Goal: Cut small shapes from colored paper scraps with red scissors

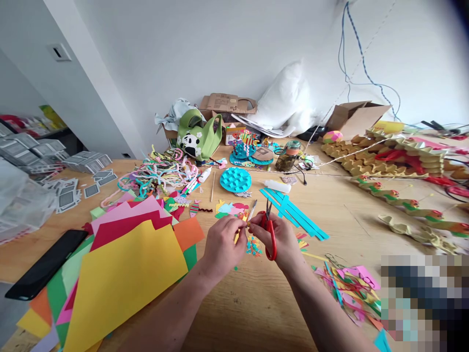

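Observation:
My left hand [224, 243] is closed, thumb and forefinger pinching a small yellow piece of paper [248, 224] that the fingers mostly hide. The fingertips of my right hand [284, 239] meet it there. Red-handled scissors [271, 240] sit in my right hand, blades pointing up and away from the paper. Just beneath the hands lies a small heap of coloured paper bits [253, 247]. Beyond them are paper fish cutouts [232, 209], a pen [252, 209] and a round blue piece with raised points [235, 180]. Blue paper strips [296, 215] lie right of the scissors.
Stacked coloured paper [128, 274] and a black phone [46, 264] cover the left side. Pipe cleaners [161, 171], a green panda bag [200, 134], a glass jar [288, 156] and a glue bottle [277, 186] stand farther back. Paper scraps [351, 288] and egg cartons [366, 156] occupy the right.

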